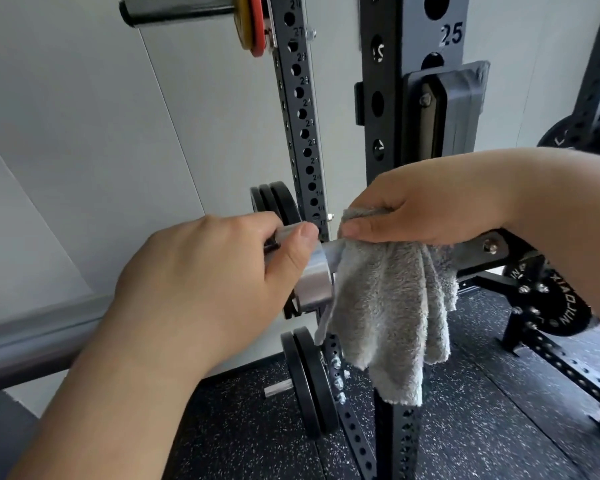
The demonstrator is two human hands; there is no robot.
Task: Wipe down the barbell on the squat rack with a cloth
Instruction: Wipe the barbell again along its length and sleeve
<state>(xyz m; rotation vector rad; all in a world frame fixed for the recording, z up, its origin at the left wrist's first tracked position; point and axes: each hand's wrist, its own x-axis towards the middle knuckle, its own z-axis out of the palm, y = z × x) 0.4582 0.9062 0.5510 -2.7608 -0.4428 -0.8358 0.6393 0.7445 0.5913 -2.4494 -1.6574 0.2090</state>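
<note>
Nearest the camera, the barbell [312, 278] came in as a blurred thick sleeve from the lower-left edge, its outer end cut off by the frame. The left hand [205, 271] was clamped on that sleeve, fingers and thumb curled round it just beside the shiny shoulder, probably to stop the bar rolling under the rubbing. Just past the shoulder, the right hand [430, 202] gripped a bunched grey cloth [388, 306] against the thinner shaft, with the loose end hanging down in folds. This looked like a wipe being worked at the sleeve junction. Whether the cloth went fully round the shaft could not be told, since the hand and folds covered it. The rest of the bar was hidden behind the right wrist, so its seat on the squat rack [395, 116] was hard to make out. A padded hook [461, 105] sat higher on that upright. Farther back, black plates [312, 382] hung on a second drilled post [300, 109], partly screened by the hands.
</note>
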